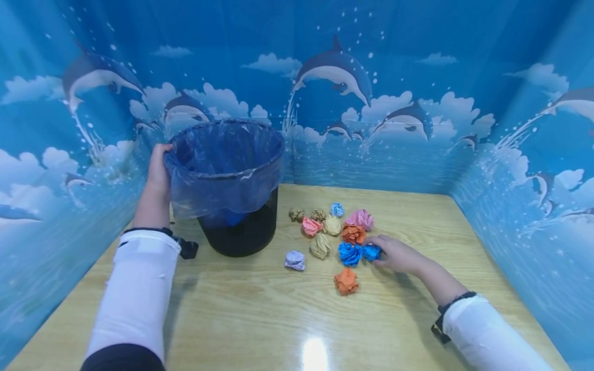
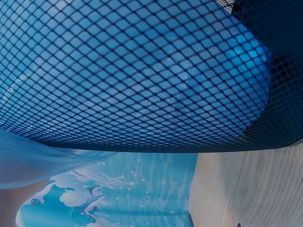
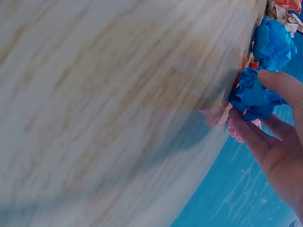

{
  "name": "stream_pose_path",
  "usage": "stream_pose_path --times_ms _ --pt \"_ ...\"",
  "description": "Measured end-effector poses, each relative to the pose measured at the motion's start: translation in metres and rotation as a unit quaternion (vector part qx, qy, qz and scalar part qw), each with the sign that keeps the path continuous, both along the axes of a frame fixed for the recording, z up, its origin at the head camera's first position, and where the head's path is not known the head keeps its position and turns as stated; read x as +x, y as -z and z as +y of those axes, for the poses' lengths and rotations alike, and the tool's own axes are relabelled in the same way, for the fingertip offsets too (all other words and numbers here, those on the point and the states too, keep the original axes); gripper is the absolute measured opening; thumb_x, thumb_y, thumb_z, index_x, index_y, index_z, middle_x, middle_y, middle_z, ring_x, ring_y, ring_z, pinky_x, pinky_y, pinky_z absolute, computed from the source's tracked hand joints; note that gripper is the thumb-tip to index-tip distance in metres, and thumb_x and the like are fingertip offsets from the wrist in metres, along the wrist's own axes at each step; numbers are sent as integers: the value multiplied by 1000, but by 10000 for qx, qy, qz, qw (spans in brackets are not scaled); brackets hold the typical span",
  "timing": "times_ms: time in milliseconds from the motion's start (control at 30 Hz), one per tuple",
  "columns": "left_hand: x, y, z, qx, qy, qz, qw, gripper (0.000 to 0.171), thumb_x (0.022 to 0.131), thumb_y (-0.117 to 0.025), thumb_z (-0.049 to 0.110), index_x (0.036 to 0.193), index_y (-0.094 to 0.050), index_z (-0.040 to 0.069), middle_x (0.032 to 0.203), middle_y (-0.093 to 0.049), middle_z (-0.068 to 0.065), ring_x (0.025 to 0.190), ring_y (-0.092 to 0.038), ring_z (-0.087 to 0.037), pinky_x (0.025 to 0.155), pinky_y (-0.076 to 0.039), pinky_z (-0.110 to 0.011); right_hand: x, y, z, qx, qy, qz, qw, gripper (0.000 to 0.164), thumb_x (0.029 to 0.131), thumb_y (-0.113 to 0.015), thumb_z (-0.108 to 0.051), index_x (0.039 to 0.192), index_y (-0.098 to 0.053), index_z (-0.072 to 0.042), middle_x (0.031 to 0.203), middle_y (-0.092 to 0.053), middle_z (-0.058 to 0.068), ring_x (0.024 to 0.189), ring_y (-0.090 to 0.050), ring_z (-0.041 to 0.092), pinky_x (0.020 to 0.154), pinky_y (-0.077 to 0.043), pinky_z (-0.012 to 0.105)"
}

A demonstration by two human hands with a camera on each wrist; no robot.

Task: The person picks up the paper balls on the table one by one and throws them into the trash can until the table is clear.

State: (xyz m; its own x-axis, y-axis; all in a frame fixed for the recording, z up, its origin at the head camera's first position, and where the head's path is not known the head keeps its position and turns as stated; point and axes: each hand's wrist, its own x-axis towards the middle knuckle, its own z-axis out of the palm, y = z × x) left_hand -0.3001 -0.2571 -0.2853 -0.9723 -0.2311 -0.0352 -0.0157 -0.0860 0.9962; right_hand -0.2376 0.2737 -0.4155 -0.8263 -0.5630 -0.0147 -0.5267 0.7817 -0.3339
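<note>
Right hand (image 1: 393,254): thumb and fingers pinch a crumpled blue ball (image 1: 372,252) at the right edge of the cluster, just beside a second blue ball (image 1: 350,254).
Left hand (image 1: 159,172): fingers curl at the rim of a black mesh bin (image 1: 246,234), holding it on the left; some fingers are hidden.
Bin liner (image 1: 223,195): translucent blue plastic folds over the rim and lines the inside; no ball shows at the mouth, and the bottom is out of sight. Through the mesh, a brighter blue patch (image 2: 248,54) could be gathered liner or contents; one cannot tell.
Tally on the table (image 1: 260,314): eleven balls lie loose beyond the one gripped, among them a lavender ball (image 1: 295,260) nearest the bin and an orange ball (image 1: 346,281) nearest the viewer.
Progress: by appearances early, with one ball in hand and the rest untouched.
</note>
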Motion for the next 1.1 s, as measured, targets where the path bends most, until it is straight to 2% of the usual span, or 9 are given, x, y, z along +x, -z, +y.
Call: stream_pose_path --times_ms 267,500,700,833,1100 --pt "-1 0 0 26 22 -18 10000 75 94 -36 51 157 0 31 158 28 10 144 28 -16 119 12 -35 0 -7 0 -49 221 -83 9997 52 84 -71 -8 132 -54 0 125 -58 26 115 -55 45 97 -45 57" --pt "0 -1 0 69 109 -33 9999 77 94 -35 51 156 7 31 158 30 10 143 30 -15 119 14 -34 -3 -12 2 -147 91 83 9998 50 83 -71 -4 130 -54 1 123 -59 26 114 -56 45 96 -45 57" --pt "0 -3 2 84 65 -10 9999 75 94 -35 49 157 1 29 158 29 10 144 29 -14 119 13 -34 -5 -16 2 -193 154 108 9996 48 84 -70 -5 129 -54 0 118 -61 24 109 -59 43 93 -49 55" --pt "-1 -4 3 139 22 -18 9999 78 94 -37 48 156 5 30 158 28 11 144 28 -13 119 12 -33 -6 -19 2 -180 266 9 9995 49 85 -70 -6 131 -53 -1 120 -61 24 112 -58 43 94 -47 56" --pt "-1 -3 2 124 -1 -105 9999 79 93 -37 50 156 7 30 158 28 11 144 28 -14 119 13 -34 -11 -27 0 -172 210 247 9993 49 85 -69 -4 131 -53 3 116 -61 24 110 -59 41 93 -49 54"
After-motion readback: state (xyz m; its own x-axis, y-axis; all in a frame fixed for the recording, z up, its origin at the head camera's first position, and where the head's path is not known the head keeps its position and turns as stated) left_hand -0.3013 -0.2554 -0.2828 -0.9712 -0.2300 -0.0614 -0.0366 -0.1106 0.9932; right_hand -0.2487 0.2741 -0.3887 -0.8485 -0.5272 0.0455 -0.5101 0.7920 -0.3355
